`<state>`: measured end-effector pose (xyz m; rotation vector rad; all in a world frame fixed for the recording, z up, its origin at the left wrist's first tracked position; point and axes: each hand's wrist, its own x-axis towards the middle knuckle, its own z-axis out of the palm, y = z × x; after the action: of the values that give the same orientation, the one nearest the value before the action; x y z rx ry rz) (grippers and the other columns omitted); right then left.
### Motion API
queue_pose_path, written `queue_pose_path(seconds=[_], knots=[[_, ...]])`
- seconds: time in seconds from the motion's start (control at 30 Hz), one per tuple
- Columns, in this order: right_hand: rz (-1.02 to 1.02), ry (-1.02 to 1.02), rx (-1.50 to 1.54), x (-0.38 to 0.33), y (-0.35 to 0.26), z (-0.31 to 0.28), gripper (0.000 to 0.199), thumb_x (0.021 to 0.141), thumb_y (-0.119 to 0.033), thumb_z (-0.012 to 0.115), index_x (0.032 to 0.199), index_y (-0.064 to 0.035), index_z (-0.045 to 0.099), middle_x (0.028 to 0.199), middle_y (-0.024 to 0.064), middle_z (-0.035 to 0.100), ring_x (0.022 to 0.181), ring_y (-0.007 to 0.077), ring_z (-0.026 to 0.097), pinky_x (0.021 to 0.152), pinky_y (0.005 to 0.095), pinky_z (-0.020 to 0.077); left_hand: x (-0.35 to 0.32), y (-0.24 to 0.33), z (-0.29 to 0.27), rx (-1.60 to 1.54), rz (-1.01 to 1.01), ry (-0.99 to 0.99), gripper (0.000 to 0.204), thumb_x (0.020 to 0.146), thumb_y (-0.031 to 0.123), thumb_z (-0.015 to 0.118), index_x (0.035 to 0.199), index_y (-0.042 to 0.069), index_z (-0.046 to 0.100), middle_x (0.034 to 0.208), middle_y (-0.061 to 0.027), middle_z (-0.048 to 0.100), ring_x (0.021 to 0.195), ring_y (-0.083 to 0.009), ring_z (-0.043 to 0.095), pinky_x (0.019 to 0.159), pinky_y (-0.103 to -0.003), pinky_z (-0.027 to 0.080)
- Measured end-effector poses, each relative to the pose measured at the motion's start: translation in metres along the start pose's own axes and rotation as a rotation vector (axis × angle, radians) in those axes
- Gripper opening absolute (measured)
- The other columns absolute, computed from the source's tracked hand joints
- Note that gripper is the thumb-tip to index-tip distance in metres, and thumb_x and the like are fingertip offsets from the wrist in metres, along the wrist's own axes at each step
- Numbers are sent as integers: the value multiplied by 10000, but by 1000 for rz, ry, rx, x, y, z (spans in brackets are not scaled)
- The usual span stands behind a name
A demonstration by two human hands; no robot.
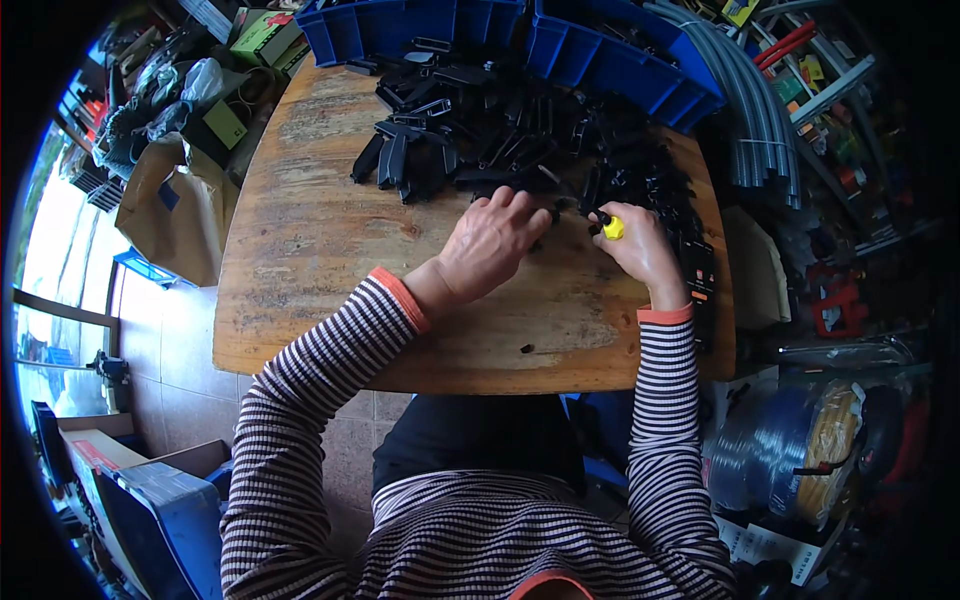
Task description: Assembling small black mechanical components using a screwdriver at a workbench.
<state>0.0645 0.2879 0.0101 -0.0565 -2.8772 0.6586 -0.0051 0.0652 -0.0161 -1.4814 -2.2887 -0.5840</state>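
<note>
My right hand (642,248) is closed around a screwdriver (613,229) with a yellow and black handle. Its thin shaft seems to point away to the upper left, over the dark parts. My left hand (488,246) lies just left of it, back upward, fingers curled down at the near edge of the pile. Whatever those fingers pinch is mostly hidden; only dark bits show beside them. Beyond both hands spreads a heap of black plastic parts (515,135), many long and narrow, reaching down the right side of the wooden table (300,230).
Two blue plastic bins (420,30) (610,65) stand along the table's far edge. A black printed box (698,275) lies at the right edge. Grey tubing (765,140) hangs beyond the right corner. A brown paper bag (170,215) stands off to the left.
</note>
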Motion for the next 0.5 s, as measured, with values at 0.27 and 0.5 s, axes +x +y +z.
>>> queue_pose_path(seconds=[0.27, 0.5], knots=[[55, 62, 119, -10, -6, 3, 217, 754, -91, 737, 914, -12, 615, 821, 188, 654, 768, 344, 652, 661, 366, 507, -23, 19, -3, 72, 184, -60, 234, 769, 153, 618, 986, 72, 585, 923, -66, 495, 884, -215, 502, 740, -320, 465], [7, -7, 298, -18, -38, 8, 199, 771, -85, 732, 874, -2, 583, 762, 166, 647, 707, 298, 659, 627, 335, 498, -24, 27, -18, -100, 218, -49, 292, 748, 159, 655, 1017, 59, 601, 998, -78, 546, 932, -230, 534, 757, -345, 501]])
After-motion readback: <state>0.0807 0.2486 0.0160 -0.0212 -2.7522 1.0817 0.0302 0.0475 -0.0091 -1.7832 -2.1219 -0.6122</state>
